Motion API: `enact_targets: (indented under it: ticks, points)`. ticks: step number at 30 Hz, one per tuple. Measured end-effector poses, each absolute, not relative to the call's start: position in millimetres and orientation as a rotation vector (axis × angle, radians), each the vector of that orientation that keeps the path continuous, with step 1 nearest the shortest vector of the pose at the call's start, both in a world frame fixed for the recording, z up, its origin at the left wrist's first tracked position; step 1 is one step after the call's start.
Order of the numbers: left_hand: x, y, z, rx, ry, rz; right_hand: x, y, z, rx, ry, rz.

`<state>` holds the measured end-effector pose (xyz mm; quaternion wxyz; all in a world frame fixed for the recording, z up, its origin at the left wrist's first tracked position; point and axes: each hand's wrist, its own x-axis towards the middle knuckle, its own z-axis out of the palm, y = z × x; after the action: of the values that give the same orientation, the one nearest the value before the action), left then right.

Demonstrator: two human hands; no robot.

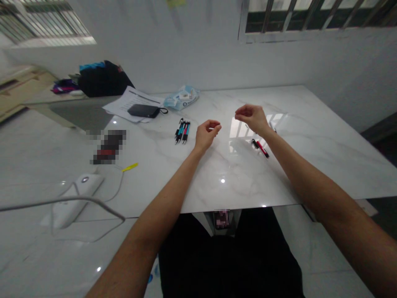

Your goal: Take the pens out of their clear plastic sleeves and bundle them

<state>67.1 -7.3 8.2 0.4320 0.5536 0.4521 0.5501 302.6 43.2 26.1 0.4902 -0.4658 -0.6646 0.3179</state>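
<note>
White marble-patterned tabletop (242, 174) filled the head view, glossy enough to mirror the window bars. Both forearms reached out over it, hands raised clear of the surface and facing each other with a gap between them. The left hand (206, 134) had its fingers curled in, thumb meeting fingertip as if pinching something small; whether anything sat in that pinch could not be told. The right hand (252, 116) was likewise loosely clenched, knuckles up, its contents hidden. A red-and-black pen (262, 149) lay just under the right wrist, within easy reach. A tidy group of blue, pink and black pens (182, 131) lay left of the left hand, seemingly set apart. Farther back sat a black pouch (144, 110) on white papers (132, 101).
</note>
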Motion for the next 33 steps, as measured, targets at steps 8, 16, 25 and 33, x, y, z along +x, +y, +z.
enact_targets:
  ticks: [8, 16, 25, 33]
  points:
    - [79, -19, 5, 1.514, 1.045, 1.268, 276, -12, 15, -0.906, -1.482, 1.104]
    - [79, -18, 8, 1.512, 1.022, 1.282, 277, -13, 16, -0.872, -1.47, 1.127]
    - [79, -19, 7, 1.566, 1.042, 1.265, 277, -14, 12, -0.873, -1.436, 1.151]
    - [78, -17, 6, 1.591, 1.1, 1.232, 275, -10, 6, -0.817, -1.336, 1.189]
